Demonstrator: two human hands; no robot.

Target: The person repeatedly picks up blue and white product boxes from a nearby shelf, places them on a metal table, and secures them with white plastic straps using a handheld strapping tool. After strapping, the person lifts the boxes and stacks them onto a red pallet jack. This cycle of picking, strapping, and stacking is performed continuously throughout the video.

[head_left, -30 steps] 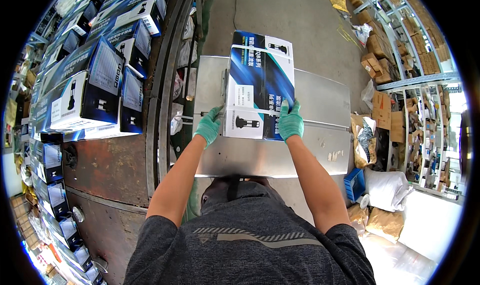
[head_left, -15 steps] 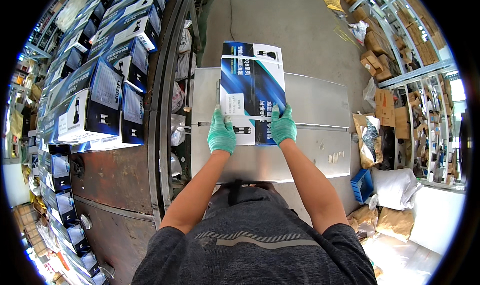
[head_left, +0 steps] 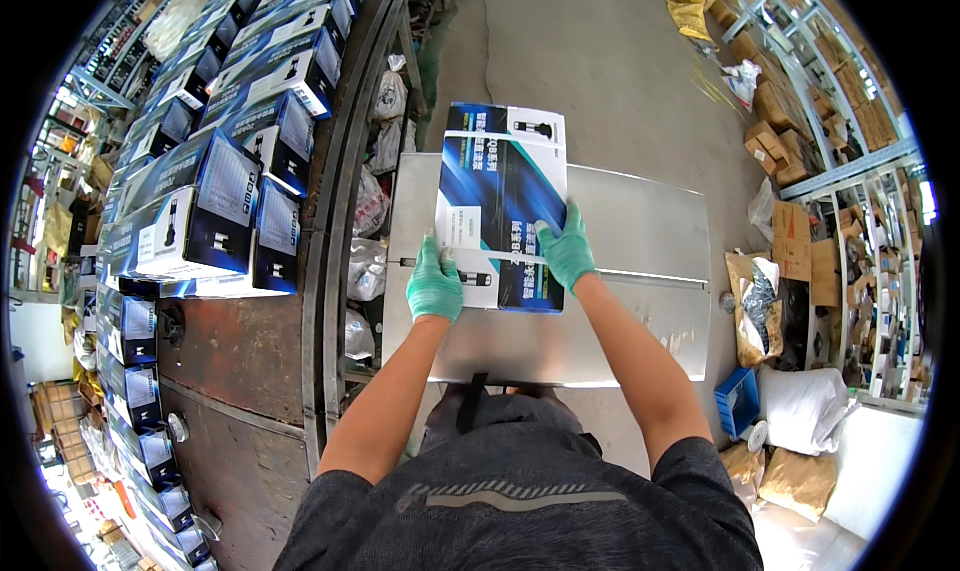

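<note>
A long printed carton (head_left: 505,186), blue, black and white with pale bands across it, lies flat side up over the silver metal table (head_left: 640,236). Its far end sticks out past the table's far edge. My left hand (head_left: 435,286), in a green glove, grips the near left edge with the thumb on top. On the opposite side my right hand (head_left: 568,253), gloved alike, clasps the right edge, its thumb on the printed face. Fingers under the carton are hidden. Whether the carton rests on the metal or is held just above it, I cannot tell.
To the left, a rusty brown bench (head_left: 240,346) carries stacked cartons (head_left: 195,216) of the same print. Plastic bags (head_left: 367,266) fill the space beside its frame. At right stand a blue bin (head_left: 738,403), a white sack (head_left: 800,406) and shelving (head_left: 850,171) with brown boxes.
The whole view has shifted slightly. My right hand sits a little farther up the carton's right edge. Both hands keep their hold, and the carton stays over the table.
</note>
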